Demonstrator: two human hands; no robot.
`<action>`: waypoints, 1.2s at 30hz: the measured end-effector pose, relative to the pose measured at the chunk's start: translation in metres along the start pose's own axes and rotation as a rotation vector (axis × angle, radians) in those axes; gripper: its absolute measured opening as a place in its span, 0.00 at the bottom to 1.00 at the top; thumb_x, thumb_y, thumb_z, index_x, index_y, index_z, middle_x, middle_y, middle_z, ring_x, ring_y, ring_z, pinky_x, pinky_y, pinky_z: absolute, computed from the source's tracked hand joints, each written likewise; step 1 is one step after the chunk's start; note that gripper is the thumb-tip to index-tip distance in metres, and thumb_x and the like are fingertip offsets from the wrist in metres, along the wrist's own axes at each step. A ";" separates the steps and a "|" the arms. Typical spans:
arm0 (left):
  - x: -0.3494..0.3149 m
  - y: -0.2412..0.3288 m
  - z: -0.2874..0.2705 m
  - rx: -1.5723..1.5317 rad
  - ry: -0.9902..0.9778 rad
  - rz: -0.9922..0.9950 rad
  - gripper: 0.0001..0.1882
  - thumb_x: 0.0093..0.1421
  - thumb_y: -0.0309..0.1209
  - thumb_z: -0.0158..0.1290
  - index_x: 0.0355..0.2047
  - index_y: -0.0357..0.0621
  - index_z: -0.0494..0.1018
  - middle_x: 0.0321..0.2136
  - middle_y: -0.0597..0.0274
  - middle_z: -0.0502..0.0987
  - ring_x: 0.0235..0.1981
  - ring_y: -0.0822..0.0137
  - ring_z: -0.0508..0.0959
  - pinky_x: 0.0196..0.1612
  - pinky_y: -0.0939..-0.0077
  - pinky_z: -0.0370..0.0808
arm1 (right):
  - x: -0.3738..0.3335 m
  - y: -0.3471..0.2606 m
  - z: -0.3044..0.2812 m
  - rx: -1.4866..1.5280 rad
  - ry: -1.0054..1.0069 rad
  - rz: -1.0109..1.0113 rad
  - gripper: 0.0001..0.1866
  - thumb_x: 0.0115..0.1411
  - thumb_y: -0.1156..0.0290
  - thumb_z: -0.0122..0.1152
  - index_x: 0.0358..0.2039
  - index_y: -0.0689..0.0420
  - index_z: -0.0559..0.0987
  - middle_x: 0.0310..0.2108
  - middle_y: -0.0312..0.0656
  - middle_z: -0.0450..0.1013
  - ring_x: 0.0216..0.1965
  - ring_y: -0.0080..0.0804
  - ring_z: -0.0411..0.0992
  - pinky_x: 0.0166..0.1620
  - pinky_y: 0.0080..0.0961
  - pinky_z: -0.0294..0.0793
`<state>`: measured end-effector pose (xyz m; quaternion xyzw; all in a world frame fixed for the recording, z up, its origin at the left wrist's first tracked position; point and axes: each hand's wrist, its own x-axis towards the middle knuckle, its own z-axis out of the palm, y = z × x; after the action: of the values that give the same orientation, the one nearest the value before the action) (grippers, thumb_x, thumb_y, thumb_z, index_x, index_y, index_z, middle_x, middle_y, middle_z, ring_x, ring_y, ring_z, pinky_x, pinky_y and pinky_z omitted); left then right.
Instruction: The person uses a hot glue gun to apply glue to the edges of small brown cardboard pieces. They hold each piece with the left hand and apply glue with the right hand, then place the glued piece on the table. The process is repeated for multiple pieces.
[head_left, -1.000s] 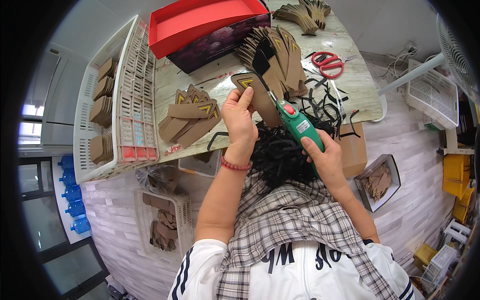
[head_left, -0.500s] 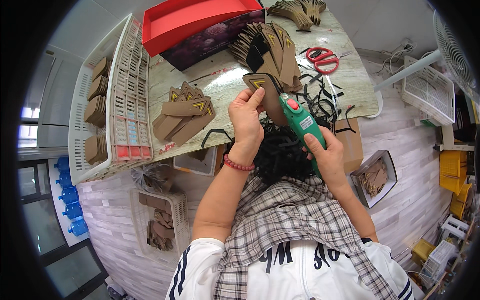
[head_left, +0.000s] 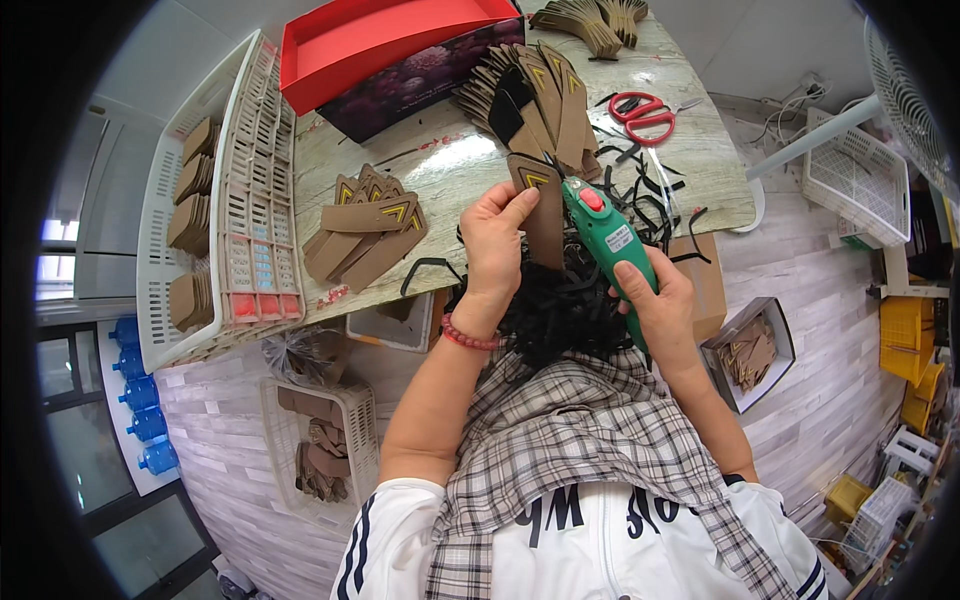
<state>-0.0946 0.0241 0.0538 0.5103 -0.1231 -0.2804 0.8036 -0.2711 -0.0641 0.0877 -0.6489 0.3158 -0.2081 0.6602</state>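
Tab (head_left: 545, 225), long, flat, brown, leather-like, yellow chevron near its top, is held up at the near edge of the pale wood-grain table (head_left: 440, 190). Left hand (head_left: 492, 240) pinches its left margin, thumb against fingers; right hand (head_left: 660, 300) wraps round a slim green handheld cutter (head_left: 605, 235) with red button, nose at the tab's right margin. Blade contact too small to tell. Judgement: keep the tab flat and taut, guide the nose evenly along the margin, fingertips off the cutting line. Edges: a tangled heap of thin black strips (head_left: 545, 320) crowds the tab's lower end; a fanned sheaf of brown tabs (head_left: 567, 110) sits just beyond its top, so snagging seems likeliest there. Widest gap: tabletop leftward, towards a smaller stack of brown tabs (head_left: 365, 220). Red-handled metal scissors (head_left: 657, 116) lie beyond the cutter, apart.
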 end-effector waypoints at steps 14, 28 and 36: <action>0.010 0.018 -0.003 0.181 -0.041 0.150 0.09 0.64 0.24 0.50 0.42 0.33 0.77 0.34 0.65 0.80 0.32 0.79 0.76 0.38 0.85 0.73 | -0.002 -0.001 -0.004 -0.017 -0.029 0.016 0.18 0.60 0.61 0.64 0.44 0.63 0.77 0.24 0.31 0.71 0.22 0.14 0.64 0.26 0.12 0.65; 0.008 0.022 -0.005 0.287 -0.097 0.132 0.09 0.62 0.22 0.51 0.40 0.32 0.78 0.33 0.67 0.79 0.32 0.81 0.75 0.38 0.86 0.72 | -0.002 0.000 -0.005 -0.021 -0.032 0.001 0.19 0.60 0.61 0.64 0.43 0.63 0.77 0.24 0.31 0.71 0.22 0.14 0.65 0.25 0.13 0.65; 0.009 0.016 -0.013 0.442 -0.184 0.136 0.09 0.60 0.22 0.52 0.39 0.31 0.77 0.32 0.65 0.77 0.34 0.76 0.74 0.40 0.83 0.70 | -0.001 -0.001 -0.004 0.012 -0.022 -0.014 0.19 0.60 0.61 0.64 0.44 0.63 0.77 0.24 0.32 0.72 0.23 0.14 0.65 0.25 0.13 0.66</action>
<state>-0.0757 0.0336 0.0609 0.6366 -0.2883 -0.2373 0.6748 -0.2743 -0.0668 0.0885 -0.6495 0.3027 -0.2074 0.6660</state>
